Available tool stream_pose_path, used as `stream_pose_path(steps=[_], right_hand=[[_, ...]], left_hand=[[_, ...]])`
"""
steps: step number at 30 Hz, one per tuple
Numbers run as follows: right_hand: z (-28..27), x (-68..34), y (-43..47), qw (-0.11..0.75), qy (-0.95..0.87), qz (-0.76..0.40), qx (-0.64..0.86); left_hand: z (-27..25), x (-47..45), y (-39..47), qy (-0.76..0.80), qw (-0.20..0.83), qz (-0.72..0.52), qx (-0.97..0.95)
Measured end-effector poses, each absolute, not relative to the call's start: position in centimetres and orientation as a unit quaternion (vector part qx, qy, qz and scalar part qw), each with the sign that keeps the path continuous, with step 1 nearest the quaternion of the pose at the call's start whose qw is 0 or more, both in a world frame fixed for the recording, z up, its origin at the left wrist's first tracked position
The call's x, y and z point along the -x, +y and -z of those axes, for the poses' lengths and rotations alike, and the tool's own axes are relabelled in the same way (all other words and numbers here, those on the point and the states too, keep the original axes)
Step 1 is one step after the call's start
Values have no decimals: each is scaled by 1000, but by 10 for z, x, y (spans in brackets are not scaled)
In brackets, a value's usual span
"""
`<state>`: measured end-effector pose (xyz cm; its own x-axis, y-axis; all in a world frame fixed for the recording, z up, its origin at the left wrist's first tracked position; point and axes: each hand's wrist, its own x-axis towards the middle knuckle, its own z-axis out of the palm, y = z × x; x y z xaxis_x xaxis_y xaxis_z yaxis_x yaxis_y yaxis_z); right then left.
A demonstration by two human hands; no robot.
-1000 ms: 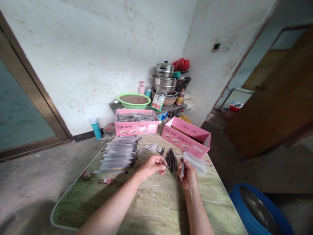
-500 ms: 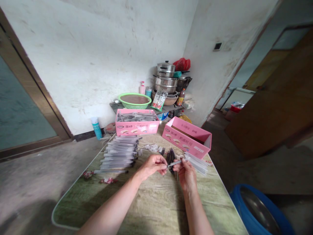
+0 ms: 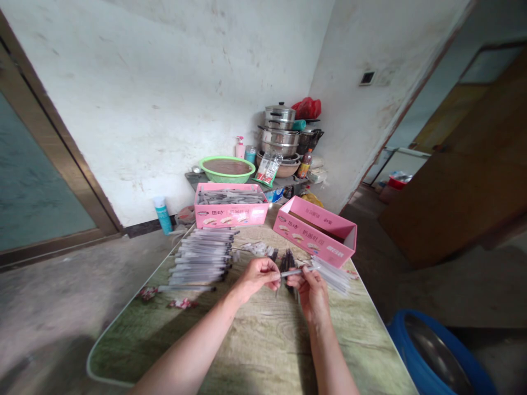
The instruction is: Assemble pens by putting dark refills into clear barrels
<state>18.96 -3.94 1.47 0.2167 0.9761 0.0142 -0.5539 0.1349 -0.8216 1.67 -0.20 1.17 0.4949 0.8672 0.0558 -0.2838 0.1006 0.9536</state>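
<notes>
1. Left box (image 3: 230, 215): loaded with pens (image 3: 233, 196), heaped near the rim.
2. Right box (image 3: 310, 240): angled beside it; bare brown inside visible.
3. Basin (image 3: 226, 179): set on the shelf (image 3: 193, 178), filled with something brown; contents can't be identified.
4. Blue tub (image 3: 398, 334): parked right of the table (image 3: 255, 351), metal bowl (image 3: 436, 351) nested inside.
5. Tube (image 3: 294, 272): held above the table between both hands, nearly level. Grasped in the fingertips of the right hand (image 3: 315, 288). Its left end is met by the pinched fingers of the left hand (image 3: 261, 276); whether it is gripped there or only touched can't be told.
6. Black rods (image 3: 289, 258): bunched just behind the tube, partly covered by it.
7. Clear tubes (image 3: 332, 275): piled right of the right hand, backed closely by the right box.
8. Dark-tipped row (image 3: 201, 258): laid out on the left, in front of the left box.
9. White bits (image 3: 256, 248): scattered behind the left hand.
10. Pots (image 3: 280, 129): stacked on the shelf, flanked by a bottle (image 3: 304, 163).
</notes>
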Motion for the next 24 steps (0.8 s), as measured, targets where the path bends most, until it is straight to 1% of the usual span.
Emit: stream_pose_path(steps=[19,24], right_hand=[[-15,-185,-39,693,-297,-553,355],[-16,-185,-39,694,-294,-555,352]], left_hand=[[-15,-17,0,310,689,-443,-483],[-14,-16,-1,330,695,-412,-487]])
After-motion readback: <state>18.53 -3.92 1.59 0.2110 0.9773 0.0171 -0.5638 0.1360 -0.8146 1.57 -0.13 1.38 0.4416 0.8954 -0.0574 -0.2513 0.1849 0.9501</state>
